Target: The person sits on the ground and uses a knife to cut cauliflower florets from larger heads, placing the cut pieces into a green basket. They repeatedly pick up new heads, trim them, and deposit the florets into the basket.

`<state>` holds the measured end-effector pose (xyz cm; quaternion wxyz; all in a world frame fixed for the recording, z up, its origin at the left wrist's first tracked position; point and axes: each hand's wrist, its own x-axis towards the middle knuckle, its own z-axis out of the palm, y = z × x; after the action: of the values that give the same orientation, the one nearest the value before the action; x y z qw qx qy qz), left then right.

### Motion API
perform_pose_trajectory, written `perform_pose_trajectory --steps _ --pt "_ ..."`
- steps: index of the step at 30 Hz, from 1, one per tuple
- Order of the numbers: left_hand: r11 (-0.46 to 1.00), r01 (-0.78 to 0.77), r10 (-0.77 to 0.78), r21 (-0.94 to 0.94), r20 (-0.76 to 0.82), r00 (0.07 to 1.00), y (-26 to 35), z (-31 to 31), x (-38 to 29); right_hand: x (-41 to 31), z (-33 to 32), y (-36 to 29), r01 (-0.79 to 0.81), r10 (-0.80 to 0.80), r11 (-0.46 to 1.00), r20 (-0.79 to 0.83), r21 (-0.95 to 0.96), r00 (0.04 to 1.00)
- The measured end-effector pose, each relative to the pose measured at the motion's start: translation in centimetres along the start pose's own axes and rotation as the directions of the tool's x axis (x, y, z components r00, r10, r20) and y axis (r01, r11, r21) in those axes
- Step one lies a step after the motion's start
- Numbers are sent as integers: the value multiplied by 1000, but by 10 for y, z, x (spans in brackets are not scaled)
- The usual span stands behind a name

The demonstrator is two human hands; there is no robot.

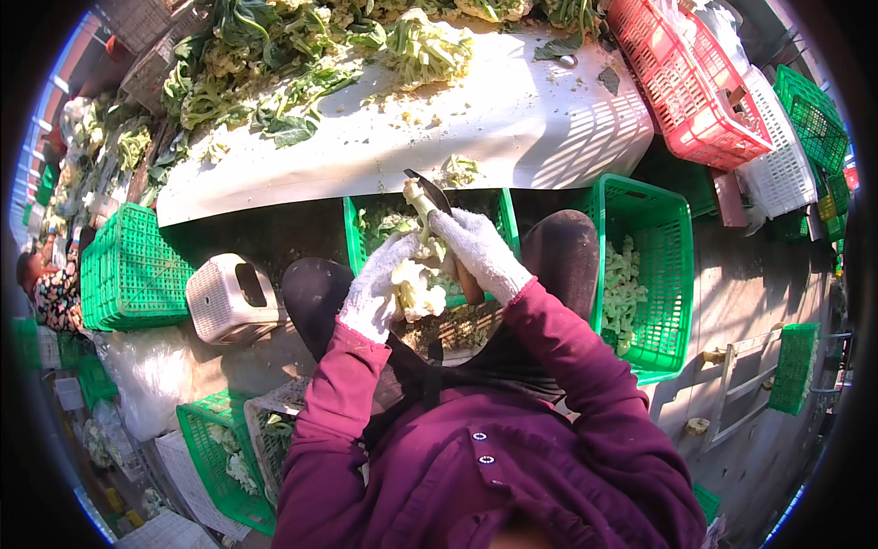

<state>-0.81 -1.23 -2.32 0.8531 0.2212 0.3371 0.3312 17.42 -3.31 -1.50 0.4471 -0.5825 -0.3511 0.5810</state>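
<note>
Both hands wear white knit gloves and meet above a green plastic crate (509, 219) between my knees. My left hand (378, 283) holds a piece of cauliflower (417, 291), its pale florets hanging low and its stalk (418, 199) pointing up and away. My right hand (480, 252) grips a knife; its dark blade (432, 191) lies beside the stalk, and its brown wooden handle (469, 283) shows below the palm. Whether the blade touches the stalk I cannot tell. More cauliflower pieces lie in the crate, partly hidden by my hands.
Ahead, a white-covered table (411, 147) bears a heap of cauliflower with leaves (274, 75). On the right stands a green crate (658, 295) holding florets (621, 288), below a red crate (693, 82). Leftward are a beige plastic stool (230, 298), stacked green crates (134, 271) and another person (55, 291).
</note>
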Motion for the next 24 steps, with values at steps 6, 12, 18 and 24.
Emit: perform_pose_trajectory --steps 6,12,18,24 --pt "998 -29 29 -61 -11 1000 -8 -37 17 -18 -8 28 224 -366 803 -160 -552 917" --pt "945 -200 229 257 -87 970 -6 -11 20 -38 -10 42 342 -469 460 103 -820 877" --pt "891 -207 270 403 -107 957 -10 -9 28 -30 -12 57 243 -394 299 112 -923 912" --pt "930 -246 289 272 -130 948 -11 -9 28 -22 -25 67 76 -179 762 -96 -643 979"
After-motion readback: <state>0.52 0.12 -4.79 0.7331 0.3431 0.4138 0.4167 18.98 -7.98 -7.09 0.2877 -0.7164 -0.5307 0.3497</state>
